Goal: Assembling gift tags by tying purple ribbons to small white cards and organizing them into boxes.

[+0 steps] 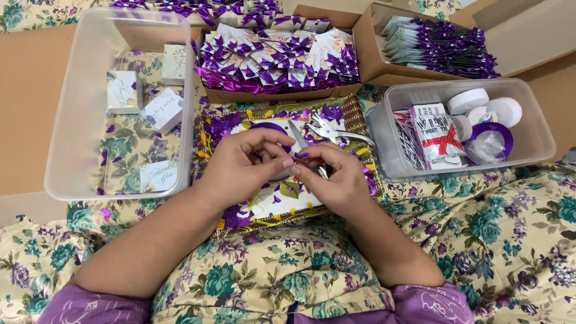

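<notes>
I see my left hand and right hand pinching a small purple ribbon piece between fingertips, above the gold-patterned tray. Its long axis runs roughly left-right (too small to tell where it points). Metal scissors lie just beyond.

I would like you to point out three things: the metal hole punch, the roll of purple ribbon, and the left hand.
Metal hole punch (329, 129), head view, on its silver handles.
Roll of purple ribbon (490, 143), head view, on the roll's top face inside the right clear tub.
Left hand (240, 165), head view, on the back of the hand.
</notes>
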